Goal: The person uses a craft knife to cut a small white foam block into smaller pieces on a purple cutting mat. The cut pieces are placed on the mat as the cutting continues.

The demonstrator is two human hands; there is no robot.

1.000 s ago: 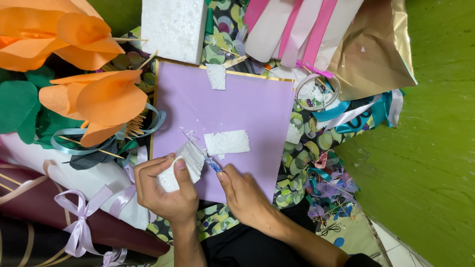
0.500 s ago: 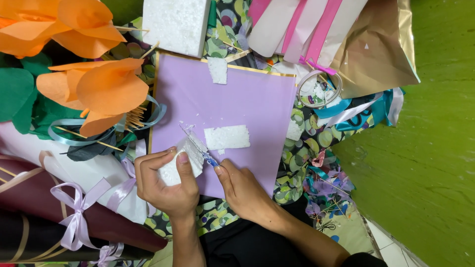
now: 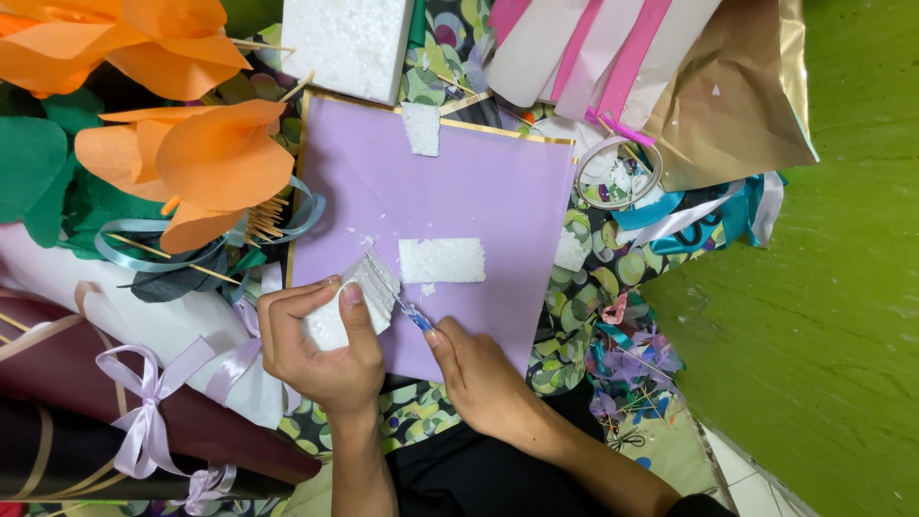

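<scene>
Foam, white: a small styrofoam piece (image 3: 352,304) sat in the left hand (image 3: 321,349), fingers closed around it and thumb pressed on top, apparently to steady it against the blade.
Cutter: a thin craft knife (image 3: 400,299) with a blue grip was pinched in the right hand (image 3: 479,378), fingers closed narrowly on the handle; the blade lay against the foam's edge at about 2 o'clock from the left hand.
Work surface: a lilac paper sheet (image 3: 450,187) lay flat under both hands, seemingly as a mat to catch crumbs; white flecks dotted it.
Cut slab: a rectangular foam slab (image 3: 441,259) rested on the sheet at 1 o'clock from the hands, just beside the blade tip, apart from it.
Small offcut: a foam scrap (image 3: 420,128) lay at the sheet's 12 o'clock edge.
Stock block: a large foam block (image 3: 349,43) stood beyond the sheet at 11 o'clock.
Paper flowers: orange paper blooms (image 3: 187,158) on wooden sticks lay at 10 o'clock, well apart.
Ribbon roll: a clear tape ring (image 3: 617,172) sat at 2 o'clock.
Wrapped bundles: dark wrapping tied with a lilac ribbon bow (image 3: 144,402) lay at 8 o'clock.
</scene>
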